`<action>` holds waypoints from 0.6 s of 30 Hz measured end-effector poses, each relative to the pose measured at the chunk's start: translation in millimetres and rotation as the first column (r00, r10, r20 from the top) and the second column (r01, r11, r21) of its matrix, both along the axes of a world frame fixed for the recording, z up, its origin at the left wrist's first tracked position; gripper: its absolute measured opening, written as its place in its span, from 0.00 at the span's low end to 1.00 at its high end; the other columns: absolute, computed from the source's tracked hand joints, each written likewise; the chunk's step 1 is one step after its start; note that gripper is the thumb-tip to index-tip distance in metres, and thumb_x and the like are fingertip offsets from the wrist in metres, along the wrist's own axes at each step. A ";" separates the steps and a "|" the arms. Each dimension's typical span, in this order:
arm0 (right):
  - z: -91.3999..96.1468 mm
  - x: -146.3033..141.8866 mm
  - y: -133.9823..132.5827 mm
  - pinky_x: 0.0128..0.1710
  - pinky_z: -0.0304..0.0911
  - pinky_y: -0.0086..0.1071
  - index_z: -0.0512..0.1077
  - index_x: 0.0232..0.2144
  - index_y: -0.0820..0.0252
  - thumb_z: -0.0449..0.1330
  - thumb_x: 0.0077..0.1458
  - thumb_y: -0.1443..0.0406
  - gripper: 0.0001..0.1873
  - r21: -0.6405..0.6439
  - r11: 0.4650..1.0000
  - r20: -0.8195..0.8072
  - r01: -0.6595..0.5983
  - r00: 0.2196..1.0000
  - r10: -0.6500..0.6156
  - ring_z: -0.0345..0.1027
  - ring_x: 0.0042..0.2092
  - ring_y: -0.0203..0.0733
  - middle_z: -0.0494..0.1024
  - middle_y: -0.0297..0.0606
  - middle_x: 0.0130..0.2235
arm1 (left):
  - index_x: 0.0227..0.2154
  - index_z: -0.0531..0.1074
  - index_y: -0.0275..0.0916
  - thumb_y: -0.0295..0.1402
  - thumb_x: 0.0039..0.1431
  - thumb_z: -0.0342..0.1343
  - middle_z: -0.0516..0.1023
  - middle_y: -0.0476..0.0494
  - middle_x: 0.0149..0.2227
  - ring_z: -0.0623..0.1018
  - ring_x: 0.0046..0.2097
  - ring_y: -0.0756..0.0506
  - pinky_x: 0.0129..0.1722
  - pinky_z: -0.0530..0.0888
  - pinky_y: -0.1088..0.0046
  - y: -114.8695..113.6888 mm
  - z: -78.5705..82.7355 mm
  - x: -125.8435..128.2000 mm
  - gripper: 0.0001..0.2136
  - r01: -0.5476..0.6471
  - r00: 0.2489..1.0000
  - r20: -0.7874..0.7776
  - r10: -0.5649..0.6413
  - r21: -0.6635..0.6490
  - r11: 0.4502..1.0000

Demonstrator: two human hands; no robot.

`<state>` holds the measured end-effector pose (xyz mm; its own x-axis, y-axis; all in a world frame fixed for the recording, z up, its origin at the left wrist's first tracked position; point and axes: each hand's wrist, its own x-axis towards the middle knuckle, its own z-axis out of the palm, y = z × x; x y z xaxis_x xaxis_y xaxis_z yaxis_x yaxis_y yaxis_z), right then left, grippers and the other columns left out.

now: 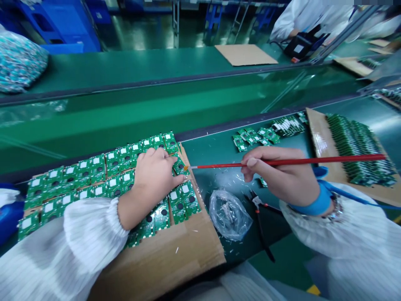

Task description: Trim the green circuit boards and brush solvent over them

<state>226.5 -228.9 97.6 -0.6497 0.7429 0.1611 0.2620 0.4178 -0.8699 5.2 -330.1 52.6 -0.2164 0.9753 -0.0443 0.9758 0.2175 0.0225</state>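
Note:
Rows of green circuit boards (114, 161) with white squares and dark round spots lie on a cardboard sheet (175, 251). My left hand (153, 171) rests on these boards, its thumb and index finger apart on either side of one near the right end. My right hand (278, 173) is closed around a thin red brush (332, 159) with a long handle. The yellowish brush tip points left and meets the board beside my left fingers. A blue band circles my right wrist.
A clear plastic bag (230, 215) with clippings and cutters (260, 221) lie between my hands. Loose boards (255, 137) are behind my right hand, and stacked boards (357, 146) stand on cardboard at right. Beyond the green channel, a person in white (308, 19) stands across.

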 end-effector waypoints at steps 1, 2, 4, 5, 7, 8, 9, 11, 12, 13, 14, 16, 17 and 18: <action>0.2 2.3 0.3 0.20 0.63 0.31 0.70 0.21 0.55 0.58 0.54 0.63 0.11 -0.002 1.000 -0.019 0.019 1.000 -0.019 0.68 0.21 0.36 0.73 0.32 0.20 | 0.39 0.78 0.39 0.48 0.48 0.59 0.75 0.41 0.39 0.70 0.43 0.37 0.41 0.65 0.62 0.4 0.5 -0.5 0.20 -0.002 1.000 0.009 0.002 0.000 1.000; 0.3 5.0 0.4 0.20 0.63 0.31 0.71 0.22 0.56 0.59 0.54 0.63 0.10 -0.014 0.999 -0.042 0.033 0.999 -0.033 0.68 0.21 0.36 0.73 0.32 0.20 | 0.40 0.78 0.39 0.48 0.48 0.59 0.75 0.41 0.39 0.70 0.43 0.37 0.42 0.65 0.62 0.2 1.5 -0.9 0.21 -0.005 1.000 0.018 0.005 -0.001 1.000; 0.2 11.6 -0.8 0.20 0.64 0.30 0.72 0.24 0.57 0.60 0.54 0.63 0.08 -0.055 0.997 -0.096 0.045 0.994 -0.050 0.67 0.20 0.35 0.73 0.32 0.21 | 0.40 0.77 0.39 0.48 0.48 0.60 0.75 0.41 0.39 0.71 0.43 0.37 0.41 0.65 0.62 -2.8 4.9 -0.8 0.21 -0.008 0.999 0.034 0.009 -0.007 1.000; 0.0 15.6 -2.2 0.20 0.64 0.30 0.72 0.24 0.57 0.60 0.54 0.63 0.08 -0.078 0.996 -0.117 0.044 0.992 -0.053 0.67 0.21 0.35 0.73 0.32 0.21 | 0.41 0.77 0.40 0.48 0.48 0.60 0.75 0.41 0.39 0.71 0.43 0.37 0.41 0.65 0.62 -6.0 7.1 0.2 0.21 -0.006 0.999 0.038 0.006 -0.009 1.000; -0.4 24.9 -7.6 0.21 0.64 0.30 0.73 0.26 0.55 0.60 0.54 0.63 0.06 -0.109 0.993 -0.131 0.037 0.990 -0.051 0.67 0.21 0.35 0.73 0.31 0.21 | 0.40 0.77 0.41 0.48 0.47 0.60 0.75 0.42 0.39 0.71 0.42 0.38 0.40 0.65 0.62 -16.2 11.5 5.1 0.20 0.015 0.999 0.035 -0.015 -0.003 1.000; -0.7 29.8 -11.5 0.21 0.64 0.30 0.74 0.27 0.54 0.60 0.54 0.63 0.06 -0.119 0.992 -0.123 0.036 0.991 -0.051 0.68 0.21 0.35 0.73 0.31 0.21 | 0.40 0.77 0.42 0.49 0.47 0.60 0.75 0.42 0.39 0.71 0.41 0.38 0.39 0.64 0.62 -22.5 13.4 8.9 0.20 0.035 0.999 0.031 -0.035 0.001 0.999; -0.9 34.8 -16.2 0.21 0.64 0.30 0.74 0.27 0.53 0.60 0.55 0.63 0.05 -0.131 0.991 -0.112 0.038 0.992 -0.053 0.68 0.21 0.35 0.74 0.31 0.22 | 0.40 0.77 0.43 0.49 0.47 0.60 0.74 0.43 0.39 0.70 0.41 0.38 0.39 0.64 0.62 -29.1 14.8 13.6 0.20 0.061 0.998 0.028 -0.061 0.000 0.998; -1.6 43.8 -27.1 0.20 0.63 0.29 0.75 0.27 0.51 0.60 0.55 0.63 0.05 -0.160 0.986 -0.096 0.046 0.993 -0.062 0.68 0.21 0.35 0.74 0.31 0.22 | 0.40 0.77 0.44 0.50 0.46 0.60 0.74 0.43 0.39 0.70 0.41 0.39 0.40 0.64 0.62 -41.0 15.9 24.1 0.21 0.115 0.993 0.030 -0.114 -0.018 0.993; -2.2 47.6 -32.7 0.20 0.62 0.29 0.75 0.28 0.50 0.60 0.55 0.63 0.05 -0.175 0.983 -0.099 0.053 0.993 -0.071 0.68 0.21 0.35 0.74 0.31 0.22 | 0.40 0.77 0.45 0.50 0.46 0.60 0.74 0.43 0.39 0.70 0.42 0.39 0.40 0.63 0.62 -45.3 15.4 29.2 0.20 0.138 0.990 0.035 -0.137 -0.033 0.990; -3.2 50.8 -38.1 0.19 0.62 0.30 0.75 0.28 0.50 0.60 0.55 0.62 0.04 -0.189 0.980 -0.106 0.056 0.991 -0.077 0.68 0.21 0.35 0.74 0.31 0.23 | 0.40 0.77 0.44 0.49 0.46 0.60 0.74 0.43 0.39 0.70 0.42 0.39 0.40 0.63 0.62 -48.2 14.4 33.6 0.20 0.154 0.988 0.040 -0.152 -0.046 0.987; -4.5 53.6 -43.2 0.19 0.62 0.30 0.75 0.28 0.49 0.61 0.54 0.62 0.04 -0.200 0.978 -0.111 0.059 0.990 -0.082 0.68 0.21 0.35 0.74 0.31 0.23 | 0.40 0.77 0.44 0.48 0.47 0.60 0.74 0.42 0.40 0.70 0.42 0.39 0.40 0.63 0.62 -49.6 12.9 37.1 0.19 0.164 0.986 0.046 -0.162 -0.057 0.985; -8.3 57.5 -51.4 0.19 0.63 0.30 0.75 0.29 0.49 0.60 0.55 0.63 0.04 -0.206 0.977 -0.111 0.063 0.990 -0.087 0.68 0.21 0.35 0.74 0.31 0.23 | 0.40 0.77 0.43 0.46 0.48 0.60 0.74 0.42 0.40 0.70 0.42 0.39 0.39 0.63 0.62 -49.3 9.1 40.8 0.18 0.161 0.986 0.057 -0.157 -0.066 0.985; -10.6 58.7 -54.5 0.20 0.63 0.30 0.75 0.29 0.49 0.60 0.55 0.64 0.05 -0.204 0.977 -0.102 0.063 0.991 -0.085 0.69 0.21 0.36 0.74 0.31 0.24 | 0.40 0.77 0.43 0.45 0.48 0.60 0.74 0.42 0.40 0.70 0.41 0.39 0.39 0.63 0.63 -48.1 7.4 41.3 0.17 0.154 0.987 0.062 -0.150 -0.067 0.986; -13.0 59.5 -56.9 0.20 0.64 0.30 0.75 0.29 0.49 0.59 0.55 0.65 0.06 -0.198 0.978 -0.092 0.062 0.992 -0.082 0.69 0.22 0.36 0.74 0.31 0.24 | 0.40 0.77 0.43 0.45 0.48 0.60 0.75 0.42 0.39 0.70 0.41 0.39 0.38 0.64 0.63 -46.8 6.0 41.1 0.17 0.145 0.988 0.066 -0.141 -0.068 0.987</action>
